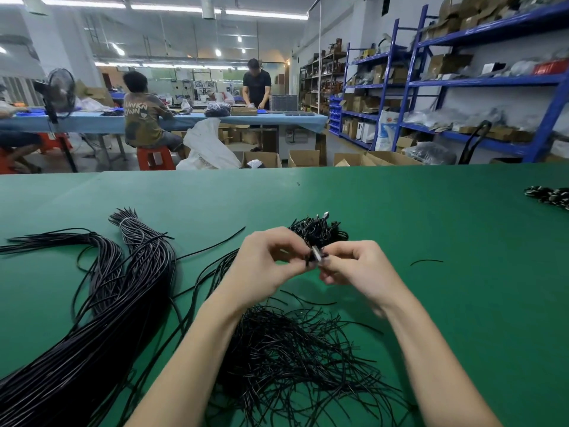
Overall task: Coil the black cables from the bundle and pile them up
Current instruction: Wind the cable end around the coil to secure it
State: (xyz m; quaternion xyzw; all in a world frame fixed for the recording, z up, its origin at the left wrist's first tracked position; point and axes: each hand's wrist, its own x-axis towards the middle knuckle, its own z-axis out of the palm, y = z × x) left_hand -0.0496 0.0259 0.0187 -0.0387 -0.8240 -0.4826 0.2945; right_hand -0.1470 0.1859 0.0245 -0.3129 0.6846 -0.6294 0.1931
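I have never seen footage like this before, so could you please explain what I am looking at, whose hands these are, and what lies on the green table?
There is no machine here: one wide-angle camera sits on a person's head and looks forward and down, so the two bare arms reaching in from below are the wearer's own. The left hand and the right hand meet above the green table and pinch a small coiled black cable between their fingertips; its details are too blurred to tell. Just behind the hands lies a pile of coiled cables. On the left lie long bundles of black cables, tied near the far end. Under the forearms is a loose heap of short black ties. Beyond the table, other people work at a blue bench, with blue shelving on the right.
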